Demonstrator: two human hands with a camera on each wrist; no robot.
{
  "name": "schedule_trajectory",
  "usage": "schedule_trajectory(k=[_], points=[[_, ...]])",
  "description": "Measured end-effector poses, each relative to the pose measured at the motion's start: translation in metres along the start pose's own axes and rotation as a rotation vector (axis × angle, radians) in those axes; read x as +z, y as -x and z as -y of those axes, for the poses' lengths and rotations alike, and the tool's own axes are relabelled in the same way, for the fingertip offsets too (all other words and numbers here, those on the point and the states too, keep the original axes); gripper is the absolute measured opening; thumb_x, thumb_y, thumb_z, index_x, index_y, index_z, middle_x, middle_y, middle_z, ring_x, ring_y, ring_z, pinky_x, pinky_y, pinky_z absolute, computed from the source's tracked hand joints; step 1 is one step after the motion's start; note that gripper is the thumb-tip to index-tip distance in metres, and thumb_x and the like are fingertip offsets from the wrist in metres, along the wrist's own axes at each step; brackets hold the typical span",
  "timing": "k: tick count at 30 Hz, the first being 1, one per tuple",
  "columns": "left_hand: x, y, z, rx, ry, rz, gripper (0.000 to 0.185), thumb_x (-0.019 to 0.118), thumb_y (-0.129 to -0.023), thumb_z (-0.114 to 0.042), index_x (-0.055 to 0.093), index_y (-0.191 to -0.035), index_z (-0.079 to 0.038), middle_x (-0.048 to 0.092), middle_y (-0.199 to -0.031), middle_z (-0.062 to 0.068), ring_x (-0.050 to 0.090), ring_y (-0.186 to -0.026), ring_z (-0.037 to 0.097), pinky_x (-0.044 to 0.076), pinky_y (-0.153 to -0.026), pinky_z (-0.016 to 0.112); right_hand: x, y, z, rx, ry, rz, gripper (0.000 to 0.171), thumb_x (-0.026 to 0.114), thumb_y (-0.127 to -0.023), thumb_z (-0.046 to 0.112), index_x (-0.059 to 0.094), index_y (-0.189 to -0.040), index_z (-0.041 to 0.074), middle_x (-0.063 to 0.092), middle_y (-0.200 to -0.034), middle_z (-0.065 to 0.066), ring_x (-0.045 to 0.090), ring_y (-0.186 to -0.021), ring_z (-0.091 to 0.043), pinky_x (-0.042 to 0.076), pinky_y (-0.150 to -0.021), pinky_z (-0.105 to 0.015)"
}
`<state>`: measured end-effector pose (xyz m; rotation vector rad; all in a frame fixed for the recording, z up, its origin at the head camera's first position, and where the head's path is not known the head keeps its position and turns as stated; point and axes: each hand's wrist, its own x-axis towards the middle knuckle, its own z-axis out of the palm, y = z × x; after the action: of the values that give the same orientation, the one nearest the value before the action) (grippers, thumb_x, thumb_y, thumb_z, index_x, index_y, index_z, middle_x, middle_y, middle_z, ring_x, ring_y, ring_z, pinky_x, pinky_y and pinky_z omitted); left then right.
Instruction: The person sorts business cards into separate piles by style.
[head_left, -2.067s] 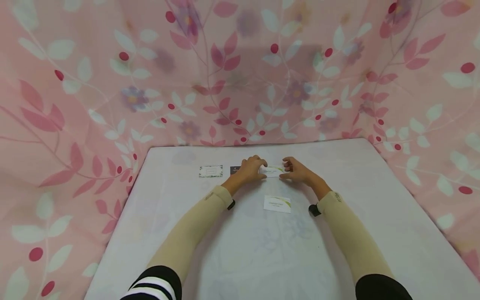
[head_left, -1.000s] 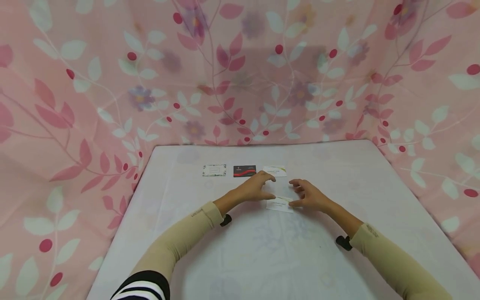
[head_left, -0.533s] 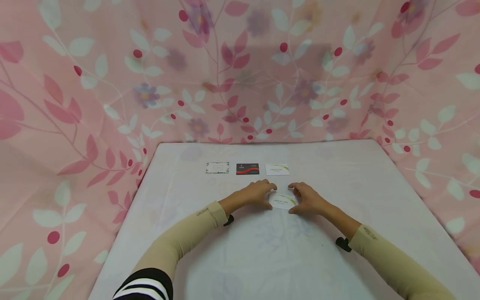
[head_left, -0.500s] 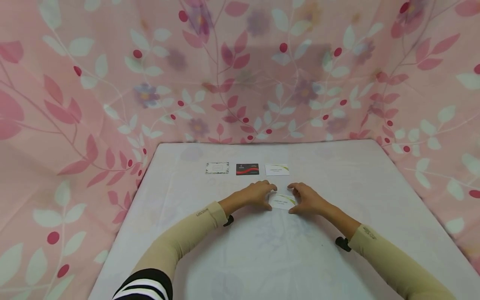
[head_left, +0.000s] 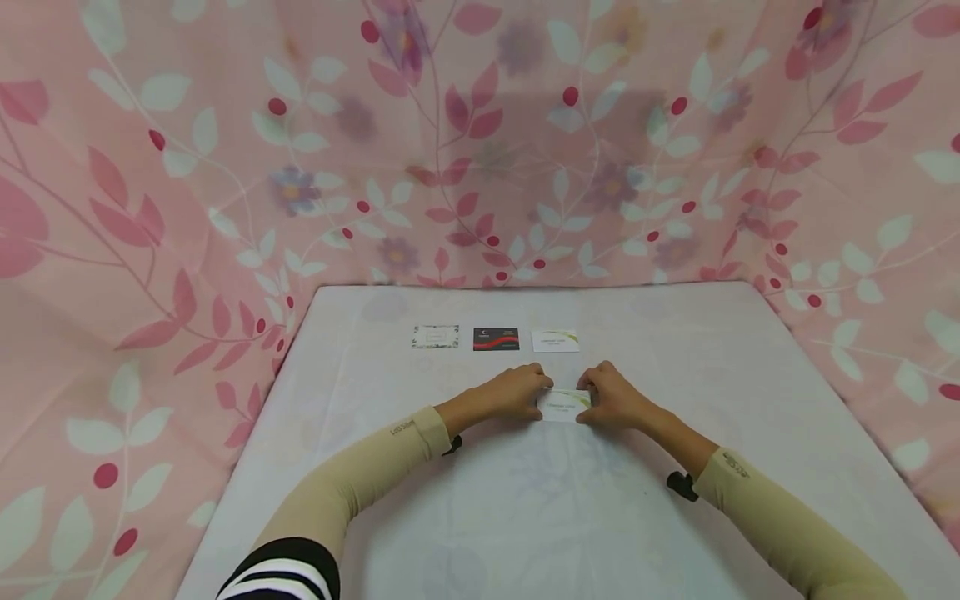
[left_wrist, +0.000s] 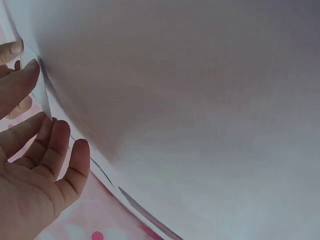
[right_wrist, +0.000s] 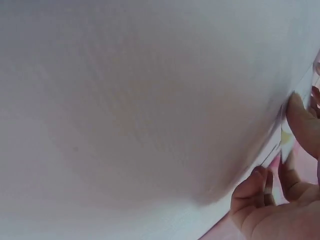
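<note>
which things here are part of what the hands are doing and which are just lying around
In hand:
- white card with green swoosh, pinched at its ends
- left hand
- right hand

Lying about:
- floral-bordered card
- black and red card
- second white and green card
- table

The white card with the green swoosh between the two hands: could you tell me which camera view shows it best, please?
The head view shows the white card best: its face lies flat on the table, pinched at its ends by the left hand and right hand. Both wrist views catch only a thin edge of it beside the fingers.
</note>
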<state>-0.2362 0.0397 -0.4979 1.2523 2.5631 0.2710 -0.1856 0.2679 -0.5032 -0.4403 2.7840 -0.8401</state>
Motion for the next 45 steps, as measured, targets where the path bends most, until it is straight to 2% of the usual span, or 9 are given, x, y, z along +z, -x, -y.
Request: schedule_trajectory(k=[7, 11, 15, 21, 24, 29, 34, 40, 45], points=[[-0.005, 0.005, 0.002, 0.047, -0.071, -0.061, 0.051, 0.077, -0.085, -0.036, 0.063, -0.131, -0.020, 0.060, -0.120, 0.000, 0.058, -0.109, 0.013, 0.045, -0.084, 0.033, 0.005, 0.005, 0.003, 0.000, -0.154, 0.017, 0.027, 0.066, -0.093, 0.010, 0.047, -0.110, 0.003, 0.052, -0.071, -0.001, 0.046, -0.061, -0.012, 0.039, -0.057, -0.024], [-0.003, 0.009, 0.003, 0.061, -0.071, -0.097, 0.053, 0.076, -0.084, -0.044, 0.064, -0.129, -0.020, 0.062, -0.119, -0.001, 0.059, -0.108, 0.011, 0.045, -0.082, 0.032, 0.005, 0.006, 0.002, -0.004, -0.228, 0.020, 0.023, 0.061, -0.096, 0.008, 0.049, -0.114, 0.003, 0.049, -0.065, 0.002, 0.044, -0.056, -0.010, 0.038, -0.054, -0.024], [-0.006, 0.009, 0.005, 0.044, -0.109, -0.188, 0.064, 0.079, -0.078, -0.053, 0.062, -0.130, -0.020, 0.061, -0.119, -0.002, 0.058, -0.108, 0.010, 0.046, -0.083, 0.033, -0.004, 0.000, 0.001, -0.014, -0.335, -0.002, 0.022, 0.059, -0.097, 0.006, 0.049, -0.116, 0.001, 0.047, -0.064, 0.000, 0.041, -0.054, -0.009, 0.037, -0.053, -0.023], [-0.007, 0.003, 0.009, 0.034, -0.146, -0.242, 0.065, 0.083, -0.076, -0.048, 0.062, -0.130, -0.018, 0.061, -0.119, 0.000, 0.057, -0.109, 0.013, 0.047, -0.088, 0.037, -0.010, -0.006, -0.003, -0.010, -0.470, -0.009, 0.025, 0.058, -0.098, 0.006, 0.048, -0.119, -0.003, 0.050, -0.065, -0.005, 0.043, -0.052, -0.010, 0.039, -0.050, -0.024], [-0.009, 0.001, 0.010, 0.020, -0.149, -0.237, 0.063, 0.082, -0.077, -0.047, 0.063, -0.128, -0.017, 0.061, -0.116, 0.001, 0.056, -0.106, 0.014, 0.046, -0.088, 0.038, -0.011, -0.009, -0.004, -0.029, -0.403, -0.061, 0.028, 0.064, -0.096, 0.009, 0.054, -0.119, -0.002, 0.055, -0.073, -0.009, 0.048, -0.058, -0.011, 0.042, -0.054, -0.024], [-0.010, -0.004, 0.015, -0.025, -0.109, -0.229, 0.062, 0.082, -0.078, -0.046, 0.063, -0.130, -0.017, 0.059, -0.113, 0.001, 0.054, -0.103, 0.014, 0.044, -0.090, 0.039, -0.012, -0.017, -0.006, -0.085, -0.173, -0.192, 0.034, 0.077, -0.086, 0.014, 0.065, -0.115, 0.002, 0.064, -0.101, -0.011, 0.058, -0.079, -0.014, 0.047, -0.068, -0.025], [-0.015, -0.011, 0.020, -0.057, -0.091, -0.245, 0.059, 0.081, -0.079, -0.044, 0.064, -0.129, -0.017, 0.060, -0.111, 0.002, 0.056, -0.101, 0.015, 0.045, -0.084, 0.037, -0.015, -0.027, -0.007, -0.181, -0.017, -0.213, 0.055, 0.087, -0.075, 0.019, 0.064, -0.122, 0.000, 0.062, -0.114, -0.014, 0.061, -0.083, -0.019, 0.047, -0.071, -0.028], [-0.016, -0.017, 0.024, -0.074, -0.089, -0.249, 0.056, 0.082, -0.079, -0.042, 0.066, -0.126, -0.017, 0.060, -0.108, 0.003, 0.057, -0.098, 0.016, 0.045, -0.083, 0.036, -0.015, -0.036, -0.010, -0.141, 0.053, -0.188, 0.064, 0.090, -0.071, 0.028, 0.063, -0.125, 0.006, 0.058, -0.120, -0.008, 0.057, -0.088, -0.015, 0.046, -0.071, -0.028], [-0.016, -0.024, 0.026, -0.105, -0.112, -0.246, 0.055, 0.082, -0.078, -0.045, 0.067, -0.124, -0.017, 0.061, -0.110, 0.002, 0.058, -0.099, 0.016, 0.045, -0.084, 0.039, -0.017, -0.042, -0.012, -0.158, 0.055, -0.212, 0.063, 0.090, -0.072, 0.025, 0.063, -0.124, 0.002, 0.058, -0.119, -0.011, 0.058, -0.092, -0.020, 0.049, -0.076, -0.034]])
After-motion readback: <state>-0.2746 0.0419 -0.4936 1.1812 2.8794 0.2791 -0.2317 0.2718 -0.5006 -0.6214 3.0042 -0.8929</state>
